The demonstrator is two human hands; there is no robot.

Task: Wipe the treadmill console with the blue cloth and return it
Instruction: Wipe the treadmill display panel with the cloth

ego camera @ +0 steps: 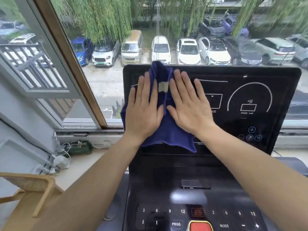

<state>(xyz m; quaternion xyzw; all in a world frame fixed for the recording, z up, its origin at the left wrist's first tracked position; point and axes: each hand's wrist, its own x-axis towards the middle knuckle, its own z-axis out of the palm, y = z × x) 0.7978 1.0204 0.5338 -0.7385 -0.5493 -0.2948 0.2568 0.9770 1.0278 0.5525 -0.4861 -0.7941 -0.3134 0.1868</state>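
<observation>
The blue cloth (168, 130) is spread over the left part of the black treadmill console (250, 97), its top corner poking above the console's upper edge and a pale label showing between my hands. My left hand (143, 107) lies flat on the cloth's left side, fingers straight and slightly apart. My right hand (188, 104) presses flat on the cloth's right side, its fingertips partly on the bare screen. Neither hand grips the cloth; both palms push it against the display. The left half of the display is hidden under cloth and hands.
Below the display is the button panel (183, 212) with number keys and a red stop button (200, 226). A window ledge with cables and a green box (80, 148) runs at left. A wooden chair (30, 189) stands at lower left. The window behind looks onto parked cars.
</observation>
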